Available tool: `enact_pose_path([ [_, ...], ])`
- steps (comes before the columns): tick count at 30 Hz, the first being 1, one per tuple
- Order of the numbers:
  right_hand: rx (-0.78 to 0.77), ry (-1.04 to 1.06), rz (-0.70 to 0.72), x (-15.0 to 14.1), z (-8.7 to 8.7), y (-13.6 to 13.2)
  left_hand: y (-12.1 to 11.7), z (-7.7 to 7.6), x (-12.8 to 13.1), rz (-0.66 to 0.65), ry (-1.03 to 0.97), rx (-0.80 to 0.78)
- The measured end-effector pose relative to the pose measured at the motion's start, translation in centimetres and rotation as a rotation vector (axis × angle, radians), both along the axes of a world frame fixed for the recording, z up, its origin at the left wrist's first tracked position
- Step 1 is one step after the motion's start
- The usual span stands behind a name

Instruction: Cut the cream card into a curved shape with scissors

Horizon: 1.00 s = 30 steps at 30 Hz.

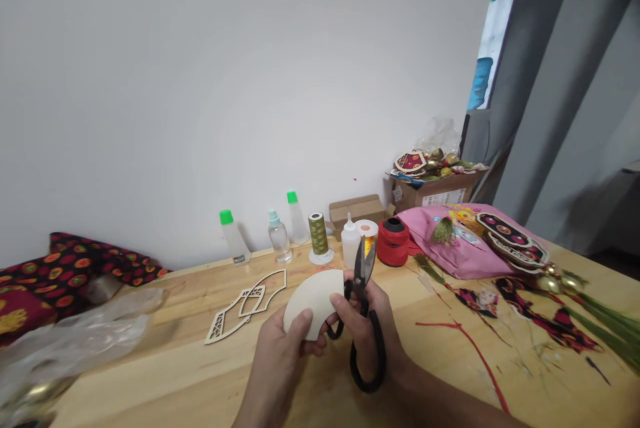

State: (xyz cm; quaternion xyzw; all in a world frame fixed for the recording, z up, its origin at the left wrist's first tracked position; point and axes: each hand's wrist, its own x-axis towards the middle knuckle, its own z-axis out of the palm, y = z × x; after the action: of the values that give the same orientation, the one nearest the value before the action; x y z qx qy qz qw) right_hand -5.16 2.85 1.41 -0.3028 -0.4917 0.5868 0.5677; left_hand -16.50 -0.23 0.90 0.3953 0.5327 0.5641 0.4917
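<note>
A pale, fan-shaped piece of card or thin board (pixel 315 298) is held up over the wooden table. My left hand (pixel 287 341) grips its lower left side, thumb on the front face and fingers behind. On its right edge rests the thumb of my right hand (pixel 370 328). That same hand is closed round a pair of black-handled scissors (pixel 367 268), their blades pointing up and slightly parted, away from the card. Left of my hands, two cut-out wooden fan frames (pixel 235 315) lie overlapping on the tabletop.
Along the wall stand green-capped bottles (pixel 233 238), a spray bottle (pixel 280 238), an olive thread spool (pixel 318 235), a white squeeze bottle (pixel 351 245) and red cord (pixel 393 243). A pink bag (pixel 450 251) and tassels lie right; patterned cloth (pixel 75 268) and plastic lie left.
</note>
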Motion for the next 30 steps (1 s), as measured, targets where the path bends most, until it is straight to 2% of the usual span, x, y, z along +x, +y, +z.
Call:
enact_pose_path([
  [4,-0.005,0.022,0.031,0.0,-0.1,0.0,0.1,0.0,-0.2,-0.01,0.044,0.02],
  [8,-0.014,0.025,-0.004,0.2,-0.2,0.1,0.0,0.3,-0.2,-0.047,0.078,0.023],
  [15,-0.006,0.002,-0.092,0.7,0.0,0.6,-0.5,0.6,-1.9,-0.274,-0.061,-0.124],
  [18,-0.016,0.026,-0.129,0.7,-0.3,0.9,-0.6,0.4,-2.9,-0.352,-0.058,-0.095],
  [22,-0.033,0.025,-0.103,0.7,-0.5,1.1,-0.4,0.6,-3.4,-0.318,0.052,-0.089],
  [26,-0.06,0.025,-0.024,0.6,-0.4,0.9,-0.2,1.2,-3.0,-0.172,0.089,-0.043],
  [28,-0.054,0.016,0.022,0.5,-0.3,0.8,-0.2,1.4,-2.8,-0.111,0.114,-0.087],
  [30,-0.056,0.011,0.028,0.5,-0.3,0.9,-0.4,1.5,-2.8,-0.134,0.086,-0.122],
])
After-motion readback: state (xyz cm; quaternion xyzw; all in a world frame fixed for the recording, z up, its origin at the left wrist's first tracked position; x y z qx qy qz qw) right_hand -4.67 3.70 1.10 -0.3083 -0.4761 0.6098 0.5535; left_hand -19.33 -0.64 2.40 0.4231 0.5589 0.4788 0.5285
